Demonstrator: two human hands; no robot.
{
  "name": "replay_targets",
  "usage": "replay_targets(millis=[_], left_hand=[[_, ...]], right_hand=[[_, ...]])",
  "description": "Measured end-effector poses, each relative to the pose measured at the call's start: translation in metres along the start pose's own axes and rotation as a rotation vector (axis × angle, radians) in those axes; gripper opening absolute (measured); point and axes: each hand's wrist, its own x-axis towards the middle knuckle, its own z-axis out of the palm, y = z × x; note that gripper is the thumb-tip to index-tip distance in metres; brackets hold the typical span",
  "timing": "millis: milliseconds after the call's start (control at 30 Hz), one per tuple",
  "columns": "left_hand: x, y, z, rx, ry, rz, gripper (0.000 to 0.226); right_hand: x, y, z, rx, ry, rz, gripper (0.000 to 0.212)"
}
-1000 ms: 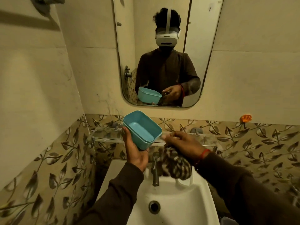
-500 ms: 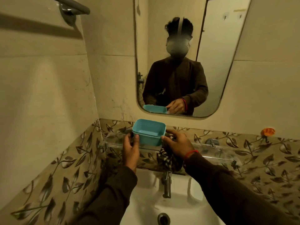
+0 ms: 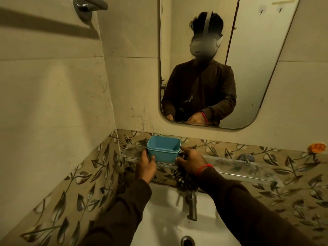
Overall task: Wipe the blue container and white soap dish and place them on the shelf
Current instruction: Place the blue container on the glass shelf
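Observation:
The blue container (image 3: 163,148) stands upright on the left part of the glass shelf (image 3: 236,166), its open top facing up. My left hand (image 3: 146,164) touches its left lower side with fingers and thumb. My right hand (image 3: 190,161) is at its right side, an index finger against the rim, the other fingers closed around a dark-and-white patterned cloth (image 3: 183,178) that hangs below the shelf. No white soap dish is in view.
A white sink (image 3: 170,215) with a metal tap (image 3: 192,206) lies below the shelf. A mirror (image 3: 248,50) hangs above, showing a person. An orange hook (image 3: 317,147) sticks to the leaf-patterned tiles at right. A towel bar mount (image 3: 88,6) is at the upper left.
The blue container went from tilted in my left hand above the sink down onto the glass shelf, now upright. My right hand followed with the cloth. The view shifted left and up.

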Motion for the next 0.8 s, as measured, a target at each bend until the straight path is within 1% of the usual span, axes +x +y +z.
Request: replay_targets(millis=[100, 167, 233, 267, 300, 367, 400, 433, 467, 500, 567, 633, 700, 800], left_hand=[[-0.004, 0.002, 0.000, 0.056, 0.000, 0.032, 0.051], [-0.010, 0.003, 0.000, 0.077, 0.023, 0.060, 0.056], [-0.021, 0.005, 0.002, 0.068, 0.084, 0.080, 0.066], [-0.030, 0.005, 0.003, 0.058, 0.140, 0.104, 0.071], [-0.040, 0.005, 0.003, 0.044, 0.214, 0.156, 0.076], [-0.062, 0.003, 0.008, 0.033, 0.357, 0.352, 0.083], [-0.074, -0.002, 0.015, 0.029, 0.381, 0.440, 0.082], [-0.084, -0.006, 0.021, 0.018, 0.367, 0.513, 0.078], [-0.095, -0.008, 0.029, -0.005, 0.299, 0.562, 0.071], [-0.106, -0.010, 0.041, -0.036, 0.198, 0.593, 0.063], [-0.126, -0.011, 0.064, -0.091, 0.007, 0.605, 0.051], [-0.142, -0.007, 0.085, -0.174, -0.133, 0.520, 0.043], [-0.156, -0.006, 0.106, -0.253, -0.261, 0.390, 0.041], [-0.168, -0.013, 0.135, -0.282, -0.412, 0.191, 0.039]], right_hand=[[0.000, 0.003, -0.001, 0.042, 0.060, 0.041, 0.057], [-0.004, 0.006, -0.002, 0.067, 0.122, 0.017, 0.053], [-0.013, 0.012, -0.006, 0.093, 0.174, -0.048, 0.046], [-0.019, 0.016, -0.009, 0.129, 0.192, -0.079, 0.042], [-0.025, 0.020, -0.013, 0.171, 0.207, -0.105, 0.038], [-0.040, 0.032, -0.024, 0.204, 0.226, -0.154, 0.027], [-0.049, 0.041, -0.032, 0.190, 0.231, -0.170, 0.021], [-0.056, 0.048, -0.038, 0.177, 0.226, -0.175, 0.016], [-0.064, 0.056, -0.044, 0.175, 0.222, -0.157, 0.013], [-0.074, 0.068, -0.051, 0.173, 0.230, -0.118, 0.014], [-0.089, 0.090, -0.063, 0.161, 0.273, -0.031, 0.021], [-0.100, 0.114, -0.073, 0.148, 0.348, 0.058, 0.028], [-0.110, 0.141, -0.082, 0.161, 0.418, 0.155, 0.033], [-0.115, 0.182, -0.091, 0.095, 0.473, 0.285, 0.025]])
